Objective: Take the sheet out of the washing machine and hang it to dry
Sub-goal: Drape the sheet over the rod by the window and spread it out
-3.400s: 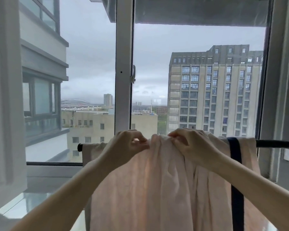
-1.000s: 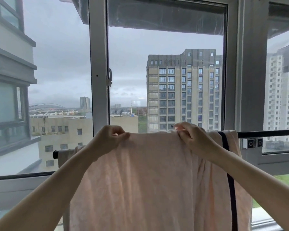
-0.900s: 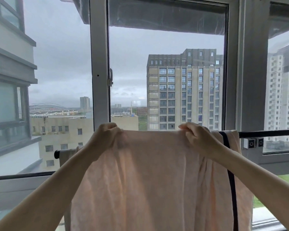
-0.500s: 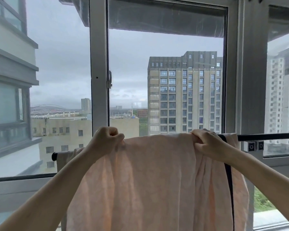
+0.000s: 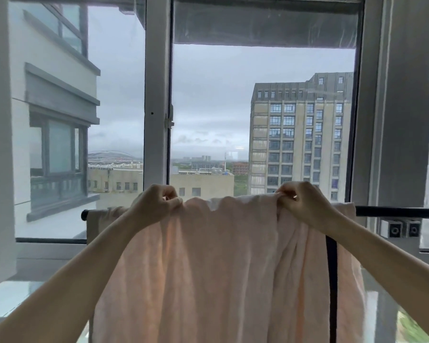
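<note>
A pale pink sheet (image 5: pixel 221 268) with a dark stripe near its right side hangs over a black horizontal rail (image 5: pixel 396 212) in front of the window. My left hand (image 5: pixel 156 204) grips the sheet's top edge at the left. At the right, my right hand (image 5: pixel 301 201) pinches the same edge. Between the hands the top edge is bunched in small waves and sits slightly above the rail. The rail behind the sheet is hidden; its left end (image 5: pixel 84 214) sticks out.
A window with grey frames (image 5: pixel 156 95) stands right behind the rail. Two small square fittings (image 5: pixel 401 229) sit on the frame under the rail at the right. A pale sill (image 5: pixel 18 290) runs below at the left. Buildings show outside.
The sheet's top edge, stretched flat half a second ago, is now slack and wavy between my hands. Both hands keep their hold and sit at about the same spacing.
</note>
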